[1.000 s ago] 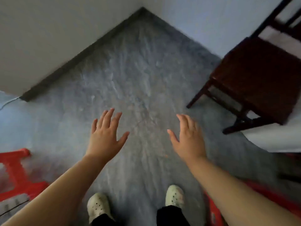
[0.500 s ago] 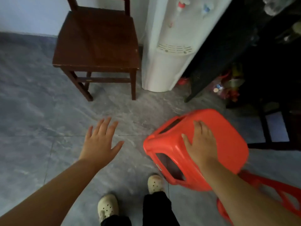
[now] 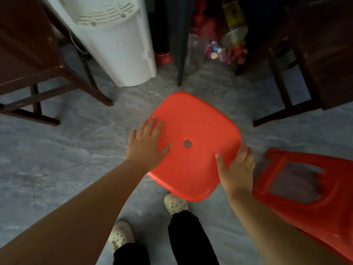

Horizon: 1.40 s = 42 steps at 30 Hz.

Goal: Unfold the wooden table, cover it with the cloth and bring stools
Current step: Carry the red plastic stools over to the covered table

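A red plastic stool (image 3: 194, 131) with a small hole in its square seat is in front of me, seat facing up. My left hand (image 3: 147, 146) lies flat on the seat's left side, fingers spread. My right hand (image 3: 236, 169) grips the seat's right near edge, thumb on top and fingers curled under the rim. A second red stool (image 3: 305, 190) lies tipped at the right, its open side showing. The wooden table and the cloth are out of view.
A dark wooden chair (image 3: 28, 60) stands at the left, a white water dispenser (image 3: 118, 44) behind the stool, and dark wooden furniture (image 3: 321, 60) at the right. Bottles and clutter (image 3: 225, 44) sit on the floor at the back. My feet in white clogs (image 3: 175, 203) are below.
I turned right. My right hand tilted the red stool upright and now grips its edge; my left hand moved from the air onto the seat.
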Each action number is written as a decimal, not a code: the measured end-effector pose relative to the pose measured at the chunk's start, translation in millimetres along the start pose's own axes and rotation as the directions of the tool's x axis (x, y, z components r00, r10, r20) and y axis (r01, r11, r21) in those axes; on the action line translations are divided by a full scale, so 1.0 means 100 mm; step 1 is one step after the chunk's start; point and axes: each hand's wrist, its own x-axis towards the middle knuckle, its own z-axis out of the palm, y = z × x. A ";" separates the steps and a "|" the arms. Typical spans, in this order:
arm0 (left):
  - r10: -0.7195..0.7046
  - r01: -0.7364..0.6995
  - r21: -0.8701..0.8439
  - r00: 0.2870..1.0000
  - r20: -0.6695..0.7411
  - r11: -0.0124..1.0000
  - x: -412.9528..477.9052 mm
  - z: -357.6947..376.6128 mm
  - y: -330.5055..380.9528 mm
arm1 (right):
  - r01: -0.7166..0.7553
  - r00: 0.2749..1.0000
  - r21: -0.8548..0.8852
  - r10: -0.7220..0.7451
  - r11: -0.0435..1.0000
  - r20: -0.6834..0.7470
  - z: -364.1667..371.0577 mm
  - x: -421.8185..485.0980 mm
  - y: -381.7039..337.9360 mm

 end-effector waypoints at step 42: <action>-0.728 0.170 -0.747 -0.439 0.526 -0.642 -5.69 1.55 -1.36 | 0.954 -0.254 0.299 -0.454 0.029 0.854 2.79 -4.88 -1.67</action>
